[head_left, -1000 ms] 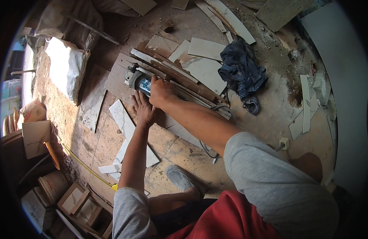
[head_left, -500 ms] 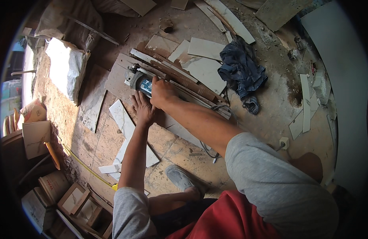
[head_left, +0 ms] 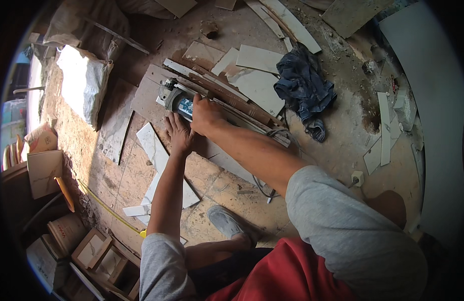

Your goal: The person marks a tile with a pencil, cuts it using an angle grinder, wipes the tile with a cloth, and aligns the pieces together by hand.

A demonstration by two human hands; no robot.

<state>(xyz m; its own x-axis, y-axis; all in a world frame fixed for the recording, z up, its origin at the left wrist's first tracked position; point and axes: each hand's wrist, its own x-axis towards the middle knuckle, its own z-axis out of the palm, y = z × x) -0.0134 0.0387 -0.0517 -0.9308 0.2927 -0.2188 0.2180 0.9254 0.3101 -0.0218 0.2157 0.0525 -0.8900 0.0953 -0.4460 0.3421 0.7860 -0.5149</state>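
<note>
My right hand (head_left: 207,116) is wrapped round the body of an angle grinder (head_left: 181,104), a blue-labelled tool with a grey metal head. The grinder lies low over a stack of long tile and board strips (head_left: 227,93); its disc cannot be made out. Close beside it, my left hand (head_left: 179,134) rests with fingers spread on the flat, brownish board (head_left: 147,95) under the tool. A dark cable (head_left: 282,132) shows near the right forearm.
Cut white tile pieces (head_left: 154,145) lie left of my left arm, near a yellow tape measure (head_left: 109,206). Larger tiles (head_left: 257,83) and a dark crumpled cloth (head_left: 304,88) lie beyond. Wooden boxes (head_left: 99,253) stand lower left, a socket block (head_left: 358,178) at right.
The whole view has shifted very slightly. Both hands and the grinder stay in almost the same place, with the same hold.
</note>
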